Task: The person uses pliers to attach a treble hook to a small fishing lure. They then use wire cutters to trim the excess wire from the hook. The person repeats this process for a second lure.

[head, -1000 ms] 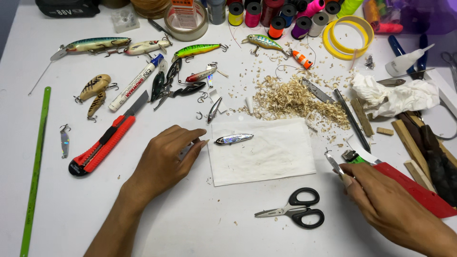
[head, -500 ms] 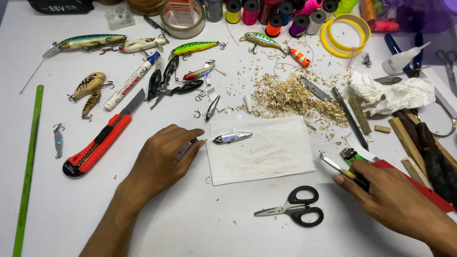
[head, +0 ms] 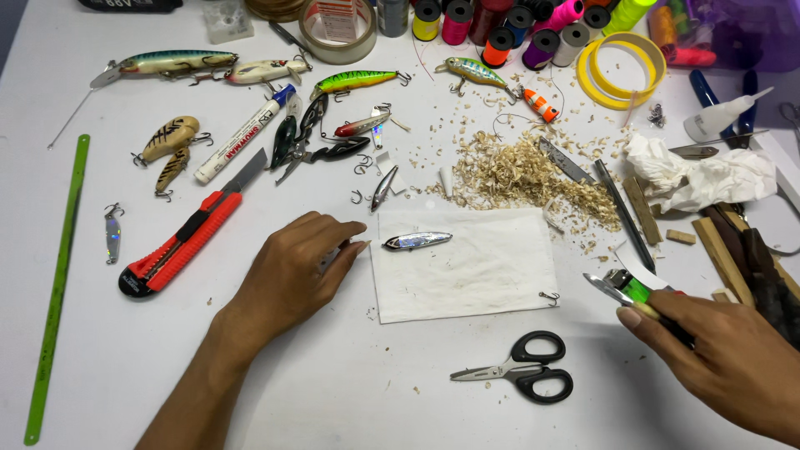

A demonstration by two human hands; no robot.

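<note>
On the white surface (head: 350, 392) many small things lie close together, and most of the risk comes from this crowding. Largest is the white paper sheet (head: 475, 275) in the middle, with a silver lure body (head: 417, 241) resting near its upper left corner; one loose treble hook (head: 548, 296) sits at the sheet's right edge. If the sheet is pulled or pushed, I think the lure could roll off and the hook could catch a finger.

Left hand (head: 292, 271) lies curled just beside the sheet, fingers half closed on a small pale piece (too small to say what it is), its fingertips near the lure's nose but apart from it. Behind its wrist the orange utility knife (head: 187, 237) shows a bare blade, so a careless sweep backward may cut.

Right hand (head: 717, 358) is closed around a thin metal tool (head: 607, 289), with a green lighter (head: 635, 289) touching it. Black scissors (head: 521, 377) lie just beside; dry wood shavings (head: 533, 175) are not far from that lighter.
</note>
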